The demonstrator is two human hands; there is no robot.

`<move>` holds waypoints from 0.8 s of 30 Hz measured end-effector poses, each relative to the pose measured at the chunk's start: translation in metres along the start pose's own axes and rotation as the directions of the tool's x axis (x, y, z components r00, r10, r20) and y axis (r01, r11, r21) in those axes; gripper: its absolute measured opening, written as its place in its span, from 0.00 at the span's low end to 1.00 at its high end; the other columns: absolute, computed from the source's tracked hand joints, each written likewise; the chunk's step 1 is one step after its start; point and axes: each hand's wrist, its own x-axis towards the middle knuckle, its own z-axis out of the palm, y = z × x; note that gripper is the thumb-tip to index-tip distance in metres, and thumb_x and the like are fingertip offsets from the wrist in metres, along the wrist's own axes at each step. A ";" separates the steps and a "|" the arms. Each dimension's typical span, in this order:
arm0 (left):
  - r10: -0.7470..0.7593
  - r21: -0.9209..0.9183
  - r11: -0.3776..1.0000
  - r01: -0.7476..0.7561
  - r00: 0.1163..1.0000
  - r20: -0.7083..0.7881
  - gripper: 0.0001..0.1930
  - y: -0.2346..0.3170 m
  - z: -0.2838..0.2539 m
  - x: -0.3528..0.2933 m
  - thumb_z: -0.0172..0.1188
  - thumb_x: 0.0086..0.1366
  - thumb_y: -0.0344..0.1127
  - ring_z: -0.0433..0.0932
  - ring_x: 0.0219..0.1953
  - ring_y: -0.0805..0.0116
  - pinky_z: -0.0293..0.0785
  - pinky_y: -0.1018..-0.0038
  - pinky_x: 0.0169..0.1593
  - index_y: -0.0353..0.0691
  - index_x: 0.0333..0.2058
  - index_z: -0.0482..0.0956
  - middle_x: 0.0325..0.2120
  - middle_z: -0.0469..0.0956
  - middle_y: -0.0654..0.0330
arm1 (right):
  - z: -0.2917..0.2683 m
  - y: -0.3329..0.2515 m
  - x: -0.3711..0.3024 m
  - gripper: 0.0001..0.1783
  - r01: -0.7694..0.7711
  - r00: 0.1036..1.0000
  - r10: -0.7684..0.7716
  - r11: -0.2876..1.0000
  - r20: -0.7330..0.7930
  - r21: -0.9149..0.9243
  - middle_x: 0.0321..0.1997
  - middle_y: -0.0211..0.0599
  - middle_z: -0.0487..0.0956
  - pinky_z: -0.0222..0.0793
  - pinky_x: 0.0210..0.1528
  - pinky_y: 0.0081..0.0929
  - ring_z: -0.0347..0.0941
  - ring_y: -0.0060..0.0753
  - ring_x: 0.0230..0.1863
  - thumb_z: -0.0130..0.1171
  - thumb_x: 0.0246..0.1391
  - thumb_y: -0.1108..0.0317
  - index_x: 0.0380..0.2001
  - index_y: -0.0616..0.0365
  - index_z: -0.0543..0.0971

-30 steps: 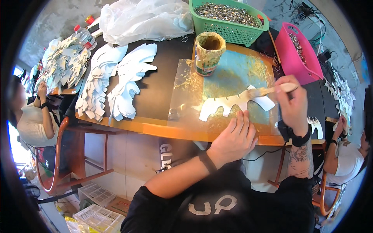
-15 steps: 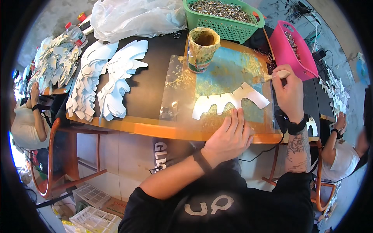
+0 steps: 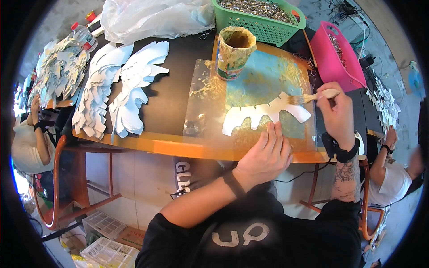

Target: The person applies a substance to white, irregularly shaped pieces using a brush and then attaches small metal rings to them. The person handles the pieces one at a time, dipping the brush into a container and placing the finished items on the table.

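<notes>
A white, curved cut-out piece (image 3: 275, 106) with scalloped notches lies on a blue-green, yellow-smeared sheet. My left hand (image 3: 264, 154) rests flat with fingers stretched, its fingertips at the piece's near edge. Pinched in my right hand (image 3: 337, 114) is a brush (image 3: 329, 93) with a pale handle. Its bristles point left, at the upper right part of the piece; whether they press on it I cannot tell. Beyond the piece stands an open can (image 3: 232, 62), its rim and sides crusted with yellowish residue.
Two stacks of white cut-outs, a left stack (image 3: 96, 94) and a right stack (image 3: 134, 96), lie at the left. Behind are a plastic bag (image 3: 156, 18), a green basket (image 3: 254, 24) and a pink basket (image 3: 335, 58) of metal rings. People work on both sides.
The brush has come nearer to me, from just beyond the white piece to its upper right part. My right hand moved with it. My left hand keeps its place at the piece.
</notes>
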 end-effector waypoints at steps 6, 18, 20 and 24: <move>-0.015 0.001 1.000 0.015 1.000 0.008 0.25 0.001 -0.002 0.000 0.58 0.68 0.51 0.79 0.57 0.40 0.72 0.59 0.58 0.29 0.44 0.81 0.54 0.79 0.32 | 0.009 -0.045 -0.011 0.06 0.081 0.996 -0.063 0.929 -0.062 0.360 0.32 0.30 0.82 0.72 0.37 0.20 0.78 0.17 0.34 0.60 0.67 0.70 0.41 0.62 0.81; -0.039 -0.024 0.999 0.039 0.999 -0.017 0.26 0.001 0.003 -0.001 0.60 0.66 0.52 0.79 0.56 0.41 0.71 0.56 0.59 0.29 0.44 0.82 0.54 0.79 0.33 | 0.028 -0.074 -0.013 0.05 0.104 0.977 -0.151 0.953 0.150 0.284 0.34 0.33 0.82 0.72 0.34 0.23 0.78 0.21 0.32 0.61 0.63 0.74 0.38 0.66 0.80; -0.033 -0.027 0.999 0.033 0.999 -0.022 0.26 0.002 0.003 -0.002 0.60 0.66 0.52 0.79 0.56 0.41 0.71 0.56 0.59 0.29 0.44 0.82 0.54 0.79 0.32 | 0.032 -0.067 -0.009 0.05 0.168 0.978 -0.185 0.972 0.095 0.165 0.36 0.34 0.82 0.72 0.35 0.23 0.78 0.22 0.32 0.62 0.63 0.73 0.37 0.65 0.80; -0.035 -0.006 0.999 0.035 0.999 -0.021 0.26 0.001 0.002 -0.001 0.59 0.66 0.52 0.79 0.56 0.41 0.72 0.56 0.59 0.28 0.43 0.82 0.54 0.79 0.32 | 0.031 -0.061 -0.011 0.04 0.073 0.997 -0.077 0.967 0.005 0.246 0.37 0.37 0.82 0.73 0.38 0.26 0.78 0.25 0.33 0.61 0.63 0.74 0.37 0.64 0.81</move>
